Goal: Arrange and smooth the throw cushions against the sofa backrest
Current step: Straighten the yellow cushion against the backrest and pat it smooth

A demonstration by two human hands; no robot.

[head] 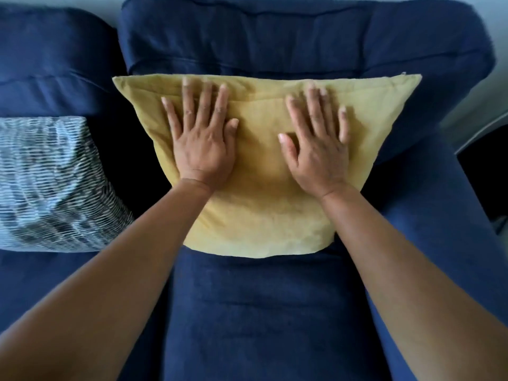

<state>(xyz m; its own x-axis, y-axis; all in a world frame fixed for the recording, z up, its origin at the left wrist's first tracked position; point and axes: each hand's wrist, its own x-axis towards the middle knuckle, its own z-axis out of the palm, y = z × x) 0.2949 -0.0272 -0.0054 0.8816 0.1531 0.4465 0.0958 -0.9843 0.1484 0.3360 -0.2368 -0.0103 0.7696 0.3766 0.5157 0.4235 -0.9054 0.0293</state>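
Observation:
A mustard-yellow throw cushion (264,215) leans against the navy sofa backrest (275,42), its lower edge on the seat. My left hand (203,144) lies flat on the cushion's left half, fingers spread and pointing up. On the right half my right hand (316,149) presses flat the same way, fingers apart. Neither hand grips the fabric. A grey-and-white striped cushion (52,185) rests to the left against the neighbouring backrest section.
The navy seat cushion (261,312) stretches toward me below the yellow cushion. The sofa's right armrest (428,210) runs along the right side. A dark gap and a pale floor strip (472,122) lie beyond it.

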